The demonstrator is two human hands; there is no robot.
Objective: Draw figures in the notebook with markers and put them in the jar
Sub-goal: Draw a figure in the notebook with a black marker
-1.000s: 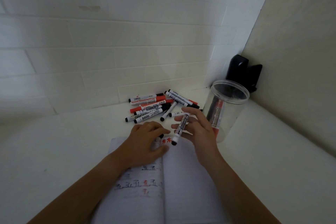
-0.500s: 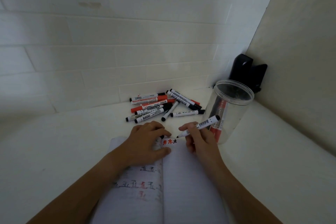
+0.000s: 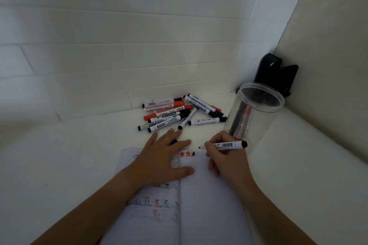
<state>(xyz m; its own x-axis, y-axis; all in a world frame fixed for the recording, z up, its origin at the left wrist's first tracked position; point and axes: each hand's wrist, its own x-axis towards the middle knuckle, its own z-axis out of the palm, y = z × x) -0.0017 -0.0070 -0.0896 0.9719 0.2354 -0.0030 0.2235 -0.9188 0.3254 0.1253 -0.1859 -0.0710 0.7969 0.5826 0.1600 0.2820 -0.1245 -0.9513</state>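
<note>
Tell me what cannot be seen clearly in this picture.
Head view only:
- Notebook: near end cut off by the bottom edge; left page partly under the left hand.
- Small drawings: too small to identify.
- Markers in the jar: number unclear through the wall.
- Black object behind the jar: too dark to identify.

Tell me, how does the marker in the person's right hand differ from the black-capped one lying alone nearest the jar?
The held marker is uncapped, its black tip bare and pointing left just above the notebook; the lone marker lies capped on the counter. The held one is pinched by the right hand; nothing touches the lone one. The held one shows a barcode, the lone one small print. Both have white barrels with black ends.
</note>
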